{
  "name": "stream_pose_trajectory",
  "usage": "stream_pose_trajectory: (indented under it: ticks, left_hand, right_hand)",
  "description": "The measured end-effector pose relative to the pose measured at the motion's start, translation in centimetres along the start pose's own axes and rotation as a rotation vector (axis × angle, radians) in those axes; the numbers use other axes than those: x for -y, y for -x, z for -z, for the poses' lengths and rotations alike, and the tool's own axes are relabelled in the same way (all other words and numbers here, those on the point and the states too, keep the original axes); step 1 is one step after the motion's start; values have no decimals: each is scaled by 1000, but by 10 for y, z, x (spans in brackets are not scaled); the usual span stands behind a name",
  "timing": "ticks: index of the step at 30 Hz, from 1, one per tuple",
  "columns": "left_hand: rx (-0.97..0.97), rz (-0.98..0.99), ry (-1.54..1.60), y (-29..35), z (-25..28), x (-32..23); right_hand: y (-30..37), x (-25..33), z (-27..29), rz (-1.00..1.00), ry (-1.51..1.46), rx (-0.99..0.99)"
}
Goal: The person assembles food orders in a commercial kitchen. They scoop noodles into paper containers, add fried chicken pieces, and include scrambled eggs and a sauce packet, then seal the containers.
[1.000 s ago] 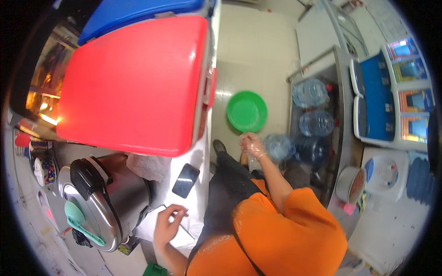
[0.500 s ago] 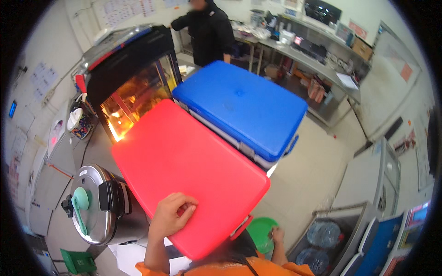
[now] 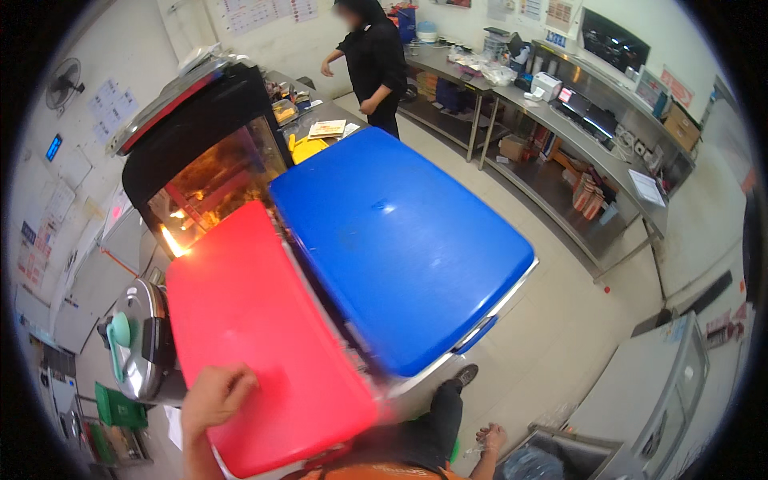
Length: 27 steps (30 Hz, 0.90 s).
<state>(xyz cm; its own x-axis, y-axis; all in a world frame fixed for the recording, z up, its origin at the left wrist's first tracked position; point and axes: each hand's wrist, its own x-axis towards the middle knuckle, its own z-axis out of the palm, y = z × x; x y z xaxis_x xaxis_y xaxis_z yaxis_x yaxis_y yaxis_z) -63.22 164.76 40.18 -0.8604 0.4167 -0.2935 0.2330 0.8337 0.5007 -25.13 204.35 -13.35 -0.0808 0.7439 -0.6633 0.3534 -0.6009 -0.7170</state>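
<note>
Left hand (image 3: 214, 400) half-curled, empty, over red lid (image 3: 248, 300), right hand (image 3: 492, 437) curled, hold unclear, steel table (image 3: 570, 138)

Wall sheets (image 3: 115, 110), reddish sign (image 3: 678, 86) — print too small, unreadable

The wide fisheye view looks forward and down from the wearer's head, with the red lid (image 3: 256, 316) and blue lid (image 3: 400, 244) close below. The wall (image 3: 288, 52) lies far off toward the top, the wearer's trousers (image 3: 442, 416) at the bottom.
</note>
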Motion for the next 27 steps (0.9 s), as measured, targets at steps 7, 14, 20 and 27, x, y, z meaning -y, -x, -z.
stream_pose_trajectory:
  ticks: [7,14,20,27]
  left_hand:
    - [-353,-192,-104,-73,-77,-207]
    - [-327,76,-364,-195,-154,-324]
    - [-556,36,-273,-280,-228,-404]
    - [-344,-102,230,-456,-289,-511]
  right_hand:
    - [-179,173,-40,1,-114,185]
    - [-223,410,-67,205,-87,472]
    - [-320,551,-125,344,5,539]
    - [-563,605,-83,286,669,525]
